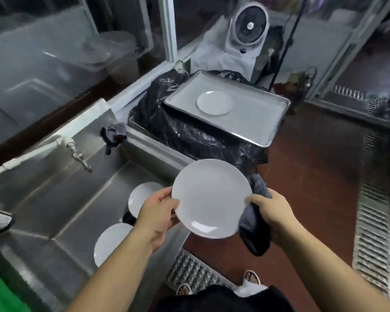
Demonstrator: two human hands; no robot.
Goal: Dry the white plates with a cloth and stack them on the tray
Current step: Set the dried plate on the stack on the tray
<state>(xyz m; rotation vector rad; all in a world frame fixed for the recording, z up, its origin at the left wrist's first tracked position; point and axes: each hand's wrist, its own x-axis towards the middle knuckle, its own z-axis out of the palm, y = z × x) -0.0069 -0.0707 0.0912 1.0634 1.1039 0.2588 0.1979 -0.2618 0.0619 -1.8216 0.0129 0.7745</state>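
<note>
We pinch the round white plate (211, 198) by its rim: left hand (158, 212) bare, right hand (271, 212) clutching the dark grey cloth (254, 230). Wet glaze may slip, dropping onto the steel sink (54, 199).

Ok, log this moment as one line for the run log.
left hand: holds white plate | right hand: grey cloth on plate rim | tray: one plate | sink: two plates
</note>
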